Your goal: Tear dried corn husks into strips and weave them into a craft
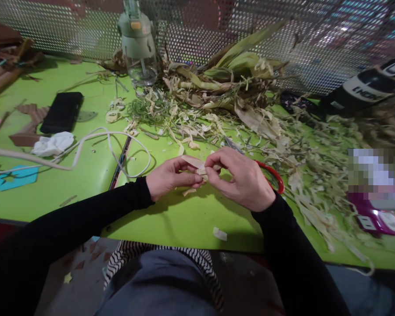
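Observation:
Both hands meet over the green table (184, 224) near its front edge. My left hand (173, 177) pinches a pale strip of husk (193, 161) between thumb and fingers. My right hand (238, 177) comes from the other side, its thumb and forefinger closed on the same pale piece. Part of that piece is hidden by the fingers. Scissors with a red handle (278, 177) lie partly under my right hand, the blades pointing away. A small pale scrap (220, 233) rests near the table edge.
Dried husks (224, 83) and shavings (184, 114) spread along the back and right. A bottle (138, 52) stands behind, by a perforated metal screen (85, 35). At left are a black phone (62, 112), white cable (108, 131), crumpled tissue (52, 144) and blue card (17, 177). A dark bottle (358, 90) leans at right.

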`<state>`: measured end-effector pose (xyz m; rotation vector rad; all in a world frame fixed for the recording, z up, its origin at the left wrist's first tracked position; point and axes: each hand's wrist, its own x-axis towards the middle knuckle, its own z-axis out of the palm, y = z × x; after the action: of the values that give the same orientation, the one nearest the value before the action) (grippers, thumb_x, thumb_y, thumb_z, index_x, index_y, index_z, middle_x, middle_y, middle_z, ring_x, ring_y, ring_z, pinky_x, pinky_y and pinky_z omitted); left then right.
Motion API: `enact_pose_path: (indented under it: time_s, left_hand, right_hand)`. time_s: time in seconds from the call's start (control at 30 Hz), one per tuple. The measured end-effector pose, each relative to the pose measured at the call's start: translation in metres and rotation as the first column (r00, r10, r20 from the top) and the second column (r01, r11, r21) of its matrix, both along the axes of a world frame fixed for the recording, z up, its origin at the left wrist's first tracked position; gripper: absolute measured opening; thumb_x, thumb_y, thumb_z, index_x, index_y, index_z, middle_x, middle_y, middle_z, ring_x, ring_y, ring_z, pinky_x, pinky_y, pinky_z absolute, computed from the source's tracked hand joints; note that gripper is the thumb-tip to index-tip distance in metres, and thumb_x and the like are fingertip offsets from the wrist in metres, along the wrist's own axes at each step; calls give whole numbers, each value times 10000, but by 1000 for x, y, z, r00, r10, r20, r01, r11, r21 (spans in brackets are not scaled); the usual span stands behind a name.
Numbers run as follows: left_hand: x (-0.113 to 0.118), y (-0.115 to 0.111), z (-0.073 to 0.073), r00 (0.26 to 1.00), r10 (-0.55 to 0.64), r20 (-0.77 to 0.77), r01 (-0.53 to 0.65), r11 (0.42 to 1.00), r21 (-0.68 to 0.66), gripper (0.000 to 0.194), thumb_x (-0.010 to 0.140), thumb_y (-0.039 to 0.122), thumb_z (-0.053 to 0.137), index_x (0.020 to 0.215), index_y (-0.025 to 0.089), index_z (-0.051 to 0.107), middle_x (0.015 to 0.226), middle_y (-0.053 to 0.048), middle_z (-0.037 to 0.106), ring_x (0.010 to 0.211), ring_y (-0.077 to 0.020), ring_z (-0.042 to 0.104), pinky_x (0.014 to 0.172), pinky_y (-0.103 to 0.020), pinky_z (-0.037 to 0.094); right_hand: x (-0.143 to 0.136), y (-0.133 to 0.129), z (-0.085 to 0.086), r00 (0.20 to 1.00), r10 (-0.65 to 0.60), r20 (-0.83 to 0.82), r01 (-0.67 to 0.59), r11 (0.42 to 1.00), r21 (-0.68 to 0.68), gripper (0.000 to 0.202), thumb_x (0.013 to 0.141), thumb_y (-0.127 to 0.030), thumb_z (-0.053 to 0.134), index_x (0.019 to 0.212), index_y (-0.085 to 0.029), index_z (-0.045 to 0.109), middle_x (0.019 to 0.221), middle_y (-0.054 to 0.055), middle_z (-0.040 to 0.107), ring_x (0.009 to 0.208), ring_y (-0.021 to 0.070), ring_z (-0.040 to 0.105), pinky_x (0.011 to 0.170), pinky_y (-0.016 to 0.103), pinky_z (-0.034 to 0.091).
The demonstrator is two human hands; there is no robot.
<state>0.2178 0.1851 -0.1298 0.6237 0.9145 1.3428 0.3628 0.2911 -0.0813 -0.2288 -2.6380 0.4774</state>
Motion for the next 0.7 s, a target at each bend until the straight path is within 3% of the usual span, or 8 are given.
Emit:
enact_pose_path:
  time_s: [0.17, 0.3, 0.53, 0.7]
  left_hand:
    - [0, 0, -1, 999, 13, -51, -11, 999, 39, 306, 677, 164, 743, 918, 124, 558, 815, -3, 615, 697, -89, 622, 679, -237, 507]
    - [0, 0, 1, 999, -36, -14, 36, 999, -9, 347, 700, 183, 734, 965, 128, 517, 802, -11, 633, 670, -100, 642, 613, -213, 506]
    - [4, -1, 2, 1000, 2, 23, -3, 1000, 8, 297, 681, 151, 752, 881, 104, 537, 738, -12, 649, 704, -103, 653, 663, -212, 532]
    - [6, -2, 0, 1000, 21, -16, -21, 999, 40, 246, 699, 148, 733, 862, 104, 555, 764, -24, 652, 687, -87, 636, 641, -197, 523]
  right_hand:
    - [1, 0, 1, 1000, 24, -8, -24, 1000, -5, 68, 869, -188, 498, 842, -188, 560, 740, 30, 583, 688, 150, 543, 621, 276, 429]
    - [2, 2, 3, 998, 62, 30, -61, 997, -37, 75, 882, -239, 526, 874, -181, 573, 760, 40, 594, 720, 160, 555, 636, 279, 431]
    - [3, 1, 3, 997, 15, 81, -17, 1000, 19, 76, 886, -172, 481, 826, -162, 526, 757, 38, 559, 680, 139, 509, 598, 256, 393]
    - [6, 1, 6, 988, 71, 139, -71, 997, -11, 79, 860, -145, 485, 794, -167, 523, 741, 23, 533, 676, 132, 497, 607, 253, 399]
